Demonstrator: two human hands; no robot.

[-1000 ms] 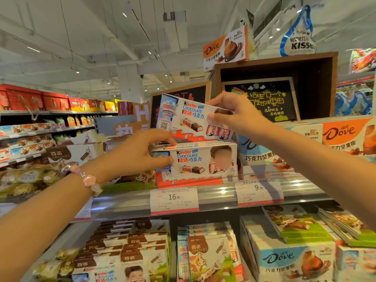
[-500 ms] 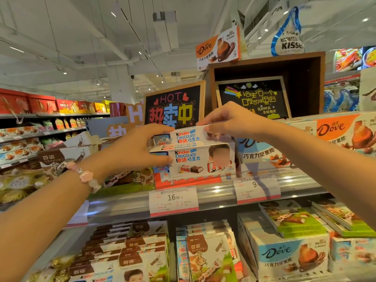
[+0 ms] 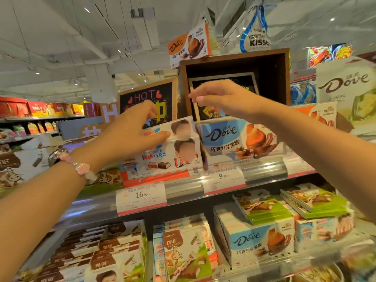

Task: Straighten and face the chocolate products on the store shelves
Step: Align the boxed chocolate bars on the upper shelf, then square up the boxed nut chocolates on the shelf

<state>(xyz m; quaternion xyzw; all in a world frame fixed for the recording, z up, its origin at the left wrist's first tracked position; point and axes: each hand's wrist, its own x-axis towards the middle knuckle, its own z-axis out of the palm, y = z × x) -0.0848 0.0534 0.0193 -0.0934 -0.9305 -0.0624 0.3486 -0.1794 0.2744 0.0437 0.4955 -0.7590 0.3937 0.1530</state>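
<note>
Two white Kinder chocolate boxes sit stacked on the upper shelf [image 3: 262, 169]. The top Kinder box [image 3: 183, 129] lies flat on the lower Kinder box [image 3: 173, 157], both facing front. My left hand [image 3: 132, 135] holds the left end of the top box, thumb across its front and fingers arched over its top. My right hand [image 3: 219, 98] hovers above and right of the stack, fingers loosely curled around nothing, clear of the blue-and-white Dove box [image 3: 234, 139] beside the stack.
Price tags [image 3: 141, 197] hang on the shelf rail. Behind the stack stand a black HOT sign [image 3: 142, 96] and a brown wooden crate [image 3: 270, 78]. The lower shelf holds flat chocolate packs [image 3: 114, 247], a Dove carton [image 3: 258, 241] and green packs [image 3: 266, 210].
My right hand has let go of the top Kinder box and lifted up to the right. My left hand moved from the lower box up to the top one. The view shifted right.
</note>
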